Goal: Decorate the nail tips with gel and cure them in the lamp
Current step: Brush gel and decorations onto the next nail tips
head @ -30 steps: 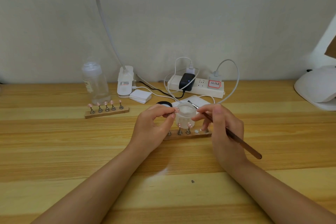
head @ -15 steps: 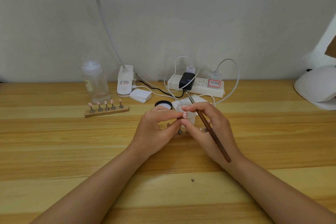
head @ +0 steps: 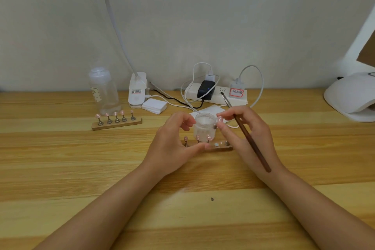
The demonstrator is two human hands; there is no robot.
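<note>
At frame centre, the left hand [head: 172, 144] curls its grip around a small clear glass gel jar [head: 204, 126], held above a near wooden strip [head: 220, 147] on the pale wooden bench [head: 81, 168]. The right hand [head: 246, 134] pinches a pink nail tip on its metal stand [head: 220, 121] beside the jar, with a long brown-handled brush [head: 247, 134] tucked between its fingers. The near strip carries 3 tips and shows bare spots, so this set looks partly worked. A second wooden strip of 5 pink tips [head: 116, 121] waits at left centre. The white domed curing lamp [head: 351, 97] sits unused at the right edge; curing seems still ahead.
</note>
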